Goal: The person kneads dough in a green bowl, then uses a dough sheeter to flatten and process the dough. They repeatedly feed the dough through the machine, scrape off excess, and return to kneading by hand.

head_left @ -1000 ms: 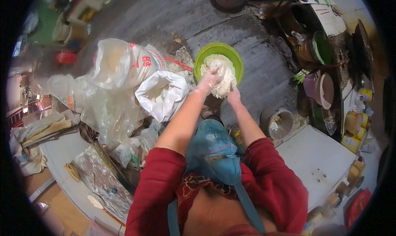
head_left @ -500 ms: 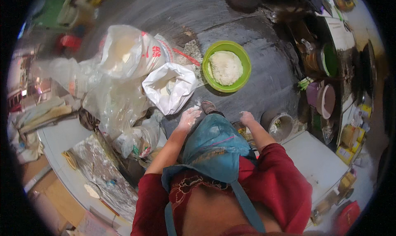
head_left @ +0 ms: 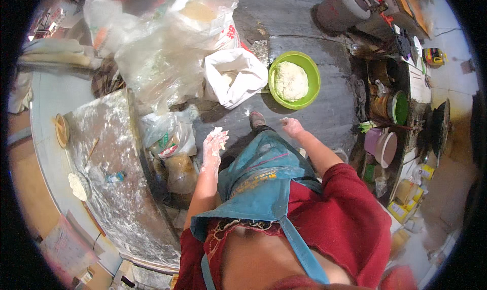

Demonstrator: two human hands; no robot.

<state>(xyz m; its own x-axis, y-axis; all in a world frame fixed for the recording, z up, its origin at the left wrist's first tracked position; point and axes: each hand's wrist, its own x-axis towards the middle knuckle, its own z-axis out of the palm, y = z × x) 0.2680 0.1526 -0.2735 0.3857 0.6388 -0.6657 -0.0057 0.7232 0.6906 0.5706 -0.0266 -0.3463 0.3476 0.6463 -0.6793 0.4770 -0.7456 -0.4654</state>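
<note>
My left hand (head_left: 215,142) hangs in front of the blue apron (head_left: 258,163), coated in white flour and bits of dough, its fingers apart and holding nothing. To its right, my right hand (head_left: 291,127) is lightly floured and empty, the fingers loosely extended. Beyond the right hand, a lime-green basin (head_left: 315,91) stands on the floor with a lump of pale dough (head_left: 290,82) in it. Left of the basin, an open white sack (head_left: 246,89) has pale powder inside. Neither hand touches the basin or the sack.
A flour-dusted board (head_left: 122,188) lies at the left, with a small round bowl (head_left: 62,130) by its edge. Clear plastic sheeting (head_left: 157,62) and a larger sack (head_left: 223,13) stand behind. A gas cylinder (head_left: 342,11) is at the back; a pink tub (head_left: 386,149) sits right.
The view has turned left, bringing more of the floured board into sight and shifting basin and sacks rightward. My left hand has its fingers more spread; both hands stay empty.
</note>
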